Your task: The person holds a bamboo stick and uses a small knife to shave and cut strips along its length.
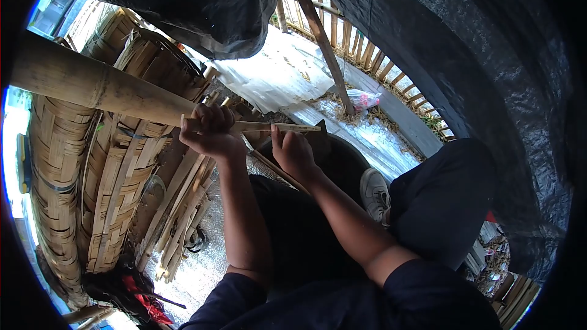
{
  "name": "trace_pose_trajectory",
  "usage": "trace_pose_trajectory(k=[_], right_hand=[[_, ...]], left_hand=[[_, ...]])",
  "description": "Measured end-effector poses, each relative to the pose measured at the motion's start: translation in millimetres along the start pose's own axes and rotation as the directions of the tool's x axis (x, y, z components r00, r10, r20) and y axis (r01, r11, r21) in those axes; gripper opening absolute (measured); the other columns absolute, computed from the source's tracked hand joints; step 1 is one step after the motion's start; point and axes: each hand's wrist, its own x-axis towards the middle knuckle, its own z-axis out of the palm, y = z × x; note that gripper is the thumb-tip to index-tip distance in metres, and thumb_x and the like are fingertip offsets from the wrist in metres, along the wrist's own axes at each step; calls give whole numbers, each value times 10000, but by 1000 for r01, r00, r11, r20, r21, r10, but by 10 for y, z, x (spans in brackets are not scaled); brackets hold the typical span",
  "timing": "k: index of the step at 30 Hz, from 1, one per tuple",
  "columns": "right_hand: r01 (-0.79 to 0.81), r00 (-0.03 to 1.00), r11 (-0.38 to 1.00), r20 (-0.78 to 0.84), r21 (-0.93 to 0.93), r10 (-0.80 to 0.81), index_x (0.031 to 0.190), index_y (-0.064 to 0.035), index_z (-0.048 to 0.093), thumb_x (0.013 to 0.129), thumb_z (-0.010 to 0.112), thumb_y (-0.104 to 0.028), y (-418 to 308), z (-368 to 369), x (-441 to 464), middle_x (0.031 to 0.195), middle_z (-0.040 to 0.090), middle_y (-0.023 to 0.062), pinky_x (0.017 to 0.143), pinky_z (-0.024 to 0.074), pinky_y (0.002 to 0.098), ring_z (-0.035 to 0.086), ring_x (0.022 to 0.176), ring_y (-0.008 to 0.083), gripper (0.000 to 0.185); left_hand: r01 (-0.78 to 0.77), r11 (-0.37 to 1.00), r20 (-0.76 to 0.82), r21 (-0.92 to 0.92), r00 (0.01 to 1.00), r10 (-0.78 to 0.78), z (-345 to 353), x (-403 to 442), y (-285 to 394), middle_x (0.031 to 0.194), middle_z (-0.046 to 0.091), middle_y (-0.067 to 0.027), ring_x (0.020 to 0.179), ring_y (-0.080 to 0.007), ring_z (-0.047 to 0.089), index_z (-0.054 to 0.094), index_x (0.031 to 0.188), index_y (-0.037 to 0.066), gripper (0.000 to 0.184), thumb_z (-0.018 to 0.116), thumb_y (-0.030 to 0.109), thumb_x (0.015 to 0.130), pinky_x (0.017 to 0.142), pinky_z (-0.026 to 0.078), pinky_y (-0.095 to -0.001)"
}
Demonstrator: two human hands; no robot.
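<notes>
A thick bamboo pole (122,93) slants in from the left and ends near my left hand (212,129). My left hand is closed around the near part of a thin bamboo strip (251,126) beside the pole's end. My right hand (292,151) is closed at the strip's farther part, its index finger stretched along it. A dark, pointed blade-like piece (323,127) shows at the strip's right tip; whether it touches the strip is unclear.
Rolled woven bamboo mats (58,189) stand at left, with loose bamboo strips (177,220) beside them. A wooden post (321,36) leans ahead, near a plastic bag (364,99). Black sheeting (465,43) hangs above and right. A shoe (375,195) is near my right forearm.
</notes>
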Motion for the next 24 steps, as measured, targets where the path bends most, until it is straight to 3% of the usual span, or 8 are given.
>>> trace_pose_trajectory(k=[2,8,10,16,18,22,24], right_hand=[[-225,961,951,211,213,180,676,56,593,945,367,-463,-32,-28,40,702,596,313,730,484,528,601,739,477,627],[-234,963,912,209,338,170,641,93,572,944,349,-484,88,-15,159,698,566,344,753,462,516,585,798,480,689],[-281,942,909,271,307,199,650,90,570,945,351,-481,30,-133,132,692,561,348,757,458,503,587,813,468,679],[-252,961,910,200,328,194,668,97,573,936,355,-502,5,-218,159,691,574,333,759,452,493,600,820,456,691],[-368,904,871,342,324,255,724,105,593,928,357,-524,-57,-320,160,742,587,340,799,445,479,600,885,450,702],[-323,938,898,226,300,262,799,110,607,924,360,-533,96,-70,196,818,595,349,841,432,461,584,958,447,700],[-268,959,906,177,329,219,582,37,508,932,383,-509,158,-1,172,556,539,152,636,434,407,539,575,263,660]], left_hand=[[64,998,100,3,993,-64,-53,31,8,502,195,42,416,-94,142,251,542,162,424,382,462,811,410,123,-273],[93,996,241,2,966,-91,39,34,41,547,223,24,468,-90,194,275,586,145,440,368,481,855,442,156,-258],[121,992,309,-45,946,-102,-54,48,0,570,253,11,509,-105,250,300,605,130,449,336,475,889,482,210,-261],[79,993,395,-82,918,-40,0,57,-5,607,359,-44,585,-167,352,395,602,64,488,312,419,927,564,309,-318],[95,988,396,-122,917,-39,-4,36,15,627,380,-56,620,-179,368,423,596,56,485,310,387,933,609,324,-336],[130,977,482,-167,875,-34,-66,72,53,714,419,-73,691,-187,389,453,625,55,470,339,402,921,652,334,-333],[195,963,507,-183,858,-77,-115,77,59,724,414,-71,709,-191,395,462,637,57,452,357,398,915,660,331,-334]])
